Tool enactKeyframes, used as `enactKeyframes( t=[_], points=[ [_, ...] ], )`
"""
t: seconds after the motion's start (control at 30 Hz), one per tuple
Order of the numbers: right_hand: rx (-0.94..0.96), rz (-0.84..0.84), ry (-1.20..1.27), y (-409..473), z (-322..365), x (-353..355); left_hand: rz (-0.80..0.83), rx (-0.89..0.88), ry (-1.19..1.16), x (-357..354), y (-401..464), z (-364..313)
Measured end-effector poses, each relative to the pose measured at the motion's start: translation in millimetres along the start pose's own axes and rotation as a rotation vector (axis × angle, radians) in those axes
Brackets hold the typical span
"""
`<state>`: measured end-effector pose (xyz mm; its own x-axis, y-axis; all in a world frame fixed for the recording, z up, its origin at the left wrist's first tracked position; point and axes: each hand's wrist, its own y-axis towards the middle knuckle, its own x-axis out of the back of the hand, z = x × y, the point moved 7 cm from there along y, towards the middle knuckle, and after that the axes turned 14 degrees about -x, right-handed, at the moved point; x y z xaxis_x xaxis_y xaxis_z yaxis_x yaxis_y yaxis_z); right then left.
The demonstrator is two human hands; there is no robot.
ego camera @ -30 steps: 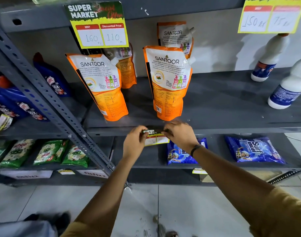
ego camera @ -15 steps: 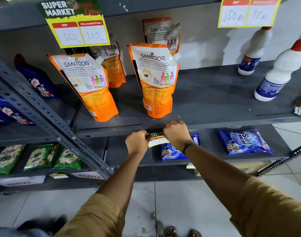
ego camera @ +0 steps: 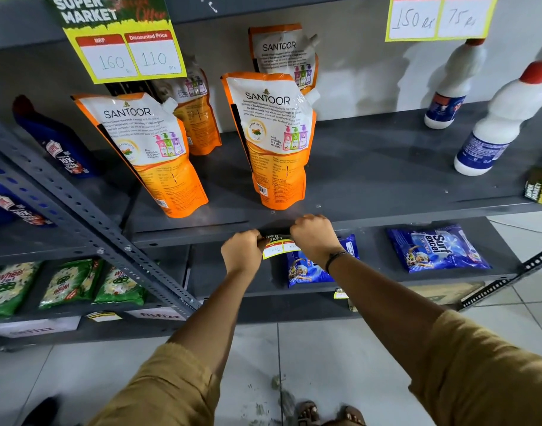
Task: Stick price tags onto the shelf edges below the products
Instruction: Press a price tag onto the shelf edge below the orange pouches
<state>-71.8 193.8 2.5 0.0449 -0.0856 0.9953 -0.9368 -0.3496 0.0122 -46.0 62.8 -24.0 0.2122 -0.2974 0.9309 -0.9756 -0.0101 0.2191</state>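
Both hands press a tag to the shelf's front edge.
The left hand (ego camera: 241, 248) and right hand (ego camera: 313, 236) are closed on the tag (ego camera: 278, 245) (left and right ends), held against the shelf (ego camera: 386, 222) edge just below the nearer Santoor pouch (ego camera: 272, 139).

You see everything through one wide-angle camera on your head, tilted forward and down at a grey shelf (ego camera: 371, 179) an arm's reach away. The shelf edge (ego camera: 402, 221) crosses mid-frame, where your left hand (ego camera: 240, 249) and right hand (ego camera: 314, 236) meet. The wide lens bends the rack upright (ego camera: 88, 226) from 9 o'clock down toward the centre. At 6 o'clock the floor tiles (ego camera: 340, 364) and your sandalled feet (ego camera: 328, 415) show. No second view shares this scene.
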Motion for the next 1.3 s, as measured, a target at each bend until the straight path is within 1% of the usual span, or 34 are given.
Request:
enactKeyframes(
  t=[0.17,0.47,0.7,0.83,0.93,1.03,1.1,1.2,1.3],
  points=[
    [-0.015,0.003,0.047,3,-4,-3,-0.009,-0.011,0.003,7,0,-2],
    [-0.137,0.053,0.246,9,-23,2,-0.034,-0.026,-0.003,20,4,-7],
    [-0.17,0.061,0.262,11,-24,4,-0.022,-0.048,0.061,24,7,-12],
    [-0.194,0.071,0.259,14,-22,6,-0.041,-0.123,0.186,30,11,-17],
    [-0.205,0.064,0.254,14,-22,7,-0.065,-0.231,0.222,35,17,-28],
    [-0.215,0.043,0.263,14,-24,6,-0.031,-0.315,0.248,32,25,-41],
    [-0.226,0.029,0.27,14,-28,5,0.005,-0.309,0.283,27,29,-43],
    [-0.246,0.033,0.292,14,-35,2,0.003,-0.285,0.323,26,29,-41],
    [-0.267,0.058,0.329,11,-45,0,0.025,-0.263,0.264,28,33,-44]
  ],
)
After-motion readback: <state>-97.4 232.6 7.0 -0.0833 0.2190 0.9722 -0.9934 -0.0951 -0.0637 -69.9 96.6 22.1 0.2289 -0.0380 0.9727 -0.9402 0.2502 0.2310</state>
